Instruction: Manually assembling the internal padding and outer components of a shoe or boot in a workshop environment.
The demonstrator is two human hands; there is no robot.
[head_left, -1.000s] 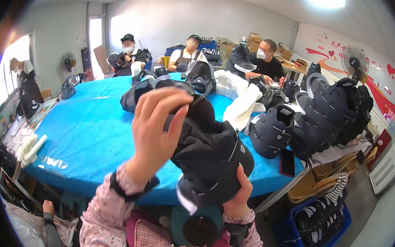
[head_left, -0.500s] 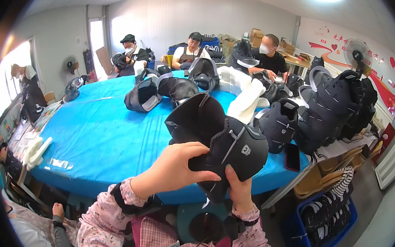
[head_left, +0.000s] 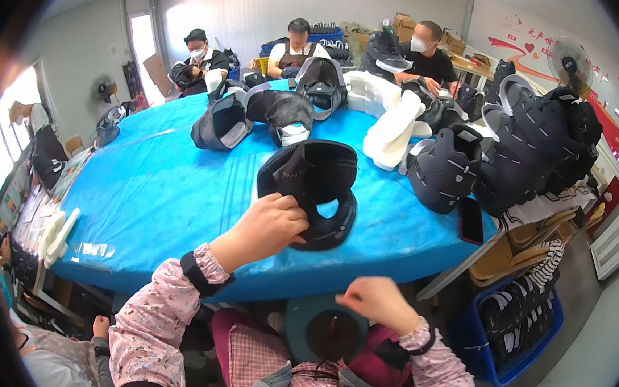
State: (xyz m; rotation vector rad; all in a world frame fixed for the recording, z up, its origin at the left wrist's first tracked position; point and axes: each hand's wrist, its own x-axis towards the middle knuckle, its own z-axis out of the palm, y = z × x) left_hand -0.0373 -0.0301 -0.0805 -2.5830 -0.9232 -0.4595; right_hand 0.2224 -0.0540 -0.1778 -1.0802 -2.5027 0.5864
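Note:
My left hand [head_left: 267, 228] grips the near left edge of a black shoe upper [head_left: 337, 168], at the near part of the blue-covered table [head_left: 157, 189]. The upper's padded opening faces me, and blue shows through a gap in it. Its outer side is turned away. My right hand [head_left: 382, 301] is off the upper, in front of the table's edge, above a teal round seat [head_left: 299, 327]. Its fingers are curled together; whether they pinch anything small cannot be made out.
Several black uppers [head_left: 224, 121] and white foot forms [head_left: 394, 131] lie farther back. Stacked uppers [head_left: 527, 149] and a phone [head_left: 471, 221] are at right. A blue crate [head_left: 474, 341] stands below. Co-workers [head_left: 430, 61] sit across the table; another person's hand [head_left: 101, 326] shows lower left.
The upper has turned from its outer side to its opening and come lower, toward the table. My right hand has let go of it and dropped slightly, while my left hand keeps hold.

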